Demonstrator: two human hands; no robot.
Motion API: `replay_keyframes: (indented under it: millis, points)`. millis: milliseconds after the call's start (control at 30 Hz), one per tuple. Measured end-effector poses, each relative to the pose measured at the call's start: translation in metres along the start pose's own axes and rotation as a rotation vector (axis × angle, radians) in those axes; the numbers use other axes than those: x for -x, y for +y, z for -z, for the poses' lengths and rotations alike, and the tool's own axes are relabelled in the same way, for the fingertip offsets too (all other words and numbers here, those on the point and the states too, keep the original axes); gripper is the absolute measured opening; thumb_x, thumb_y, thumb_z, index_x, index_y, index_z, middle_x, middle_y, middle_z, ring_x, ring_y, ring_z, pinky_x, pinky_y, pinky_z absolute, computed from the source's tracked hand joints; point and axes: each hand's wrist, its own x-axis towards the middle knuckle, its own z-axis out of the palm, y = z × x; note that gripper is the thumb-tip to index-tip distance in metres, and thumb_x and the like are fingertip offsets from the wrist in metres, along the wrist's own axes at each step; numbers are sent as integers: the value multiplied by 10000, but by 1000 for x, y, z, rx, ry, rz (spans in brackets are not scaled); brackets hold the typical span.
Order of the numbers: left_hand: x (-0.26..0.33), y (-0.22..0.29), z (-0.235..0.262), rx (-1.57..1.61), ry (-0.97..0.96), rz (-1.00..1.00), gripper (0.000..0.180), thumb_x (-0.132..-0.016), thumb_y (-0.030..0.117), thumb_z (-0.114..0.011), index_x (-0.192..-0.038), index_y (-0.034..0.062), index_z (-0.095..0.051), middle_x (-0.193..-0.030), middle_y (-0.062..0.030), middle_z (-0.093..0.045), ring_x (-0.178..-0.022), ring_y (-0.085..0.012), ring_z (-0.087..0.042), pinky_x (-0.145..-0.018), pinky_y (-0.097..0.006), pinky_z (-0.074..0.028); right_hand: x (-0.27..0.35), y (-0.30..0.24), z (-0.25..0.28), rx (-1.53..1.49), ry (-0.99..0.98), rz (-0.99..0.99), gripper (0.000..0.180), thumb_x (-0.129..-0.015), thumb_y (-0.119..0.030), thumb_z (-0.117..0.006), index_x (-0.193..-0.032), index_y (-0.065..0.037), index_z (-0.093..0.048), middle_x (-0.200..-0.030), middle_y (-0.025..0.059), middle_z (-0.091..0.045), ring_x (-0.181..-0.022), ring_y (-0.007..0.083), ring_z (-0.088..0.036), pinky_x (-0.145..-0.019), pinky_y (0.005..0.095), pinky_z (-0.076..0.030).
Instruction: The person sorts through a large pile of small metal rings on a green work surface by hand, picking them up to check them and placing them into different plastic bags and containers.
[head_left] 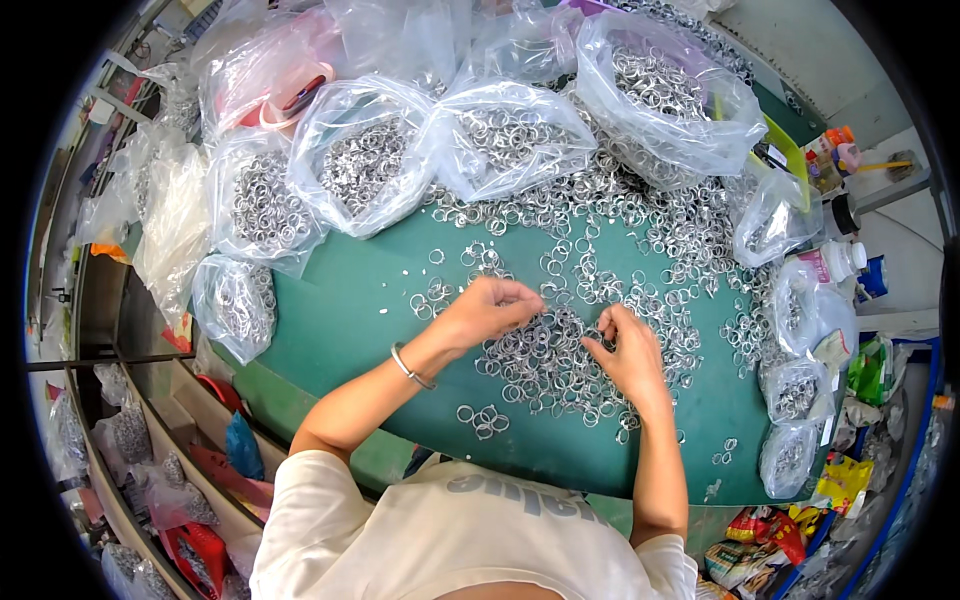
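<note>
Many small silver metal rings (548, 375) lie in a loose pile on a green tabletop (340, 300). My left hand (500, 308), with a bangle (408, 368) on its wrist, is over the pile's far left side. Its fingers are pinched together; whatever is between the tips is too small to make out. My right hand (630, 352) hovers at the right of the same pile, thumb and forefinger curved with a gap between them. A small cluster of rings (484, 420) sits apart, near the table's front edge.
Clear plastic bags of rings (365, 165) line the back, beside a larger loose heap (690, 225). Smaller bags (795, 390) run down the right edge, near a white bottle (845, 260). At left stand a bag of rings (235, 300) and wooden compartments (180, 400).
</note>
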Motion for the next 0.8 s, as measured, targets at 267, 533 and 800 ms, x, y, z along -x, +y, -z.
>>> replay_keyframes:
  millis: [267, 533, 800]
  points:
    - [13, -3, -1, 63, -9, -24, 154, -915, 189, -627, -941, 41, -660, -677, 56, -533, -541, 1, -391, -449, -165, -276, 10, -7, 1, -359, 80, -4, 252, -790, -40, -688, -1015, -67, -579, -638, 23, -520, -582, 126, -526, -551, 303, -421]
    - [32, -5, -7, 72, -10, -55, 133, -913, 172, -629, -952, 45, -642, -685, 54, -526, -547, -6, -388, -452, -171, -266, 28, 2, 9, -428, 158, -210, 115, -884, -30, -582, -977, -18, -647, -780, 79, -635, -662, 149, -550, -635, 280, -439]
    - [47, -8, -17, 63, -23, -62, 125, -914, 170, -629, -962, 55, -634, -699, 56, -522, -554, -6, -380, -455, -168, -257, 37, 29, -4, -421, 282, -89, 129, -864, -7, -602, -982, -12, -654, -872, 73, -578, -734, 171, -555, -690, 304, -453]
